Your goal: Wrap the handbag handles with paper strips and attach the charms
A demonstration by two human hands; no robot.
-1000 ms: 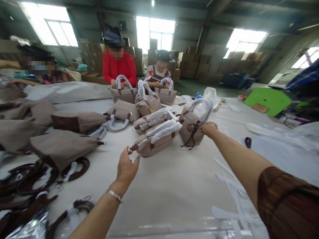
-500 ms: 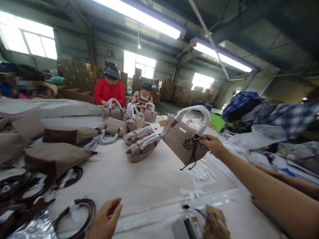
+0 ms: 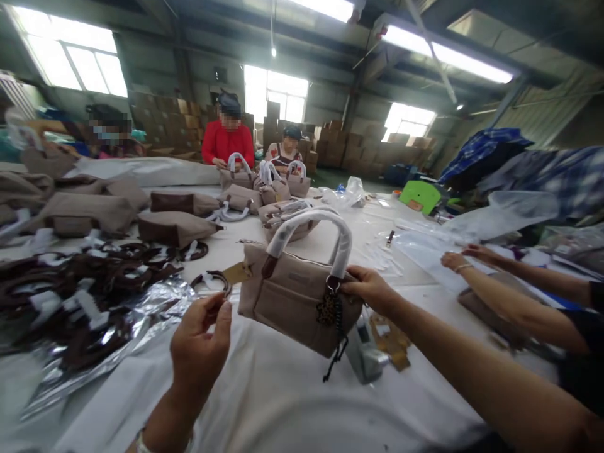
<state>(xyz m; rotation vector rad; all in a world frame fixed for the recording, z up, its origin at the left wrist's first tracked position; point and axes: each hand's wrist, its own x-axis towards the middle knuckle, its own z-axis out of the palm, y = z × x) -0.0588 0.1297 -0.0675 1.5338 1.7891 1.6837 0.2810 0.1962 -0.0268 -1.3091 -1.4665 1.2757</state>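
Right hand (image 3: 370,288) has its grip closed on the side edge of a taupe handbag (image 3: 295,302), which is tilted over the tabletop (image 3: 377,220). Leopard-print charm (image 3: 326,309) dangling off it. Left hand (image 3: 201,333)'s just beside the bag, fingers curled, can't tell if that grip's got anything.

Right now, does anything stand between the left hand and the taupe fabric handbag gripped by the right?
Nothing visible stands between the left hand and the taupe fabric handbag; a flat tan tag juts above the gap.
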